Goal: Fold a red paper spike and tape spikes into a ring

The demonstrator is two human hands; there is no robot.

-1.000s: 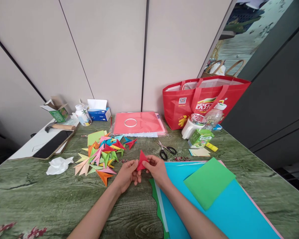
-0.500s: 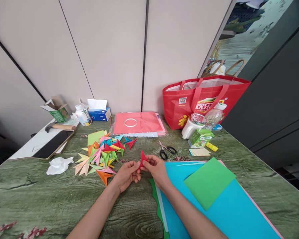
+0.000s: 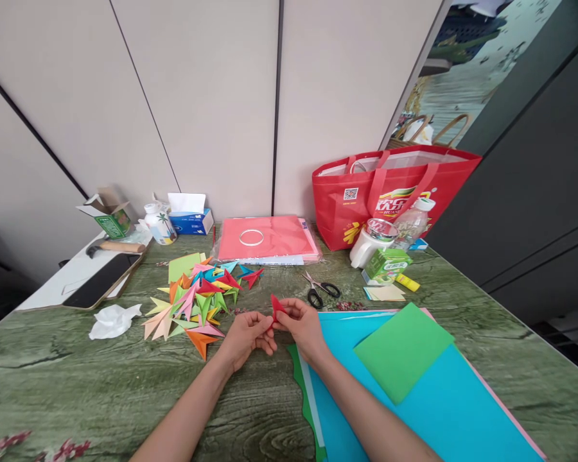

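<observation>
Between my two hands is a small folded red paper [image 3: 277,307], its point sticking up. My left hand [image 3: 248,337] pinches its lower left side between thumb and fingers. On the other side, my right hand [image 3: 302,328] grips it with thumb and fingertips. Left of my hands lies a pile of folded paper pieces [image 3: 205,295] in many colours. Beyond my right hand are black-handled scissors [image 3: 322,289], blades spread. A green paper square [image 3: 404,353] rests on large blue sheets [image 3: 366,385] beside my right forearm.
Pink paper in a clear sleeve [image 3: 270,240] lies at the back with a white ring on it. A red bag [image 3: 337,212], white mug [image 3: 366,247] and green box [image 3: 386,266] stand back right. Crumpled tissue [image 3: 114,321], a phone [image 3: 101,280] and a hammer [image 3: 118,246] lie left.
The tip of the red paper is slightly lower and tilts more to the left. My left hand's lower fingers have spread a little. Both hands still grip the paper.
</observation>
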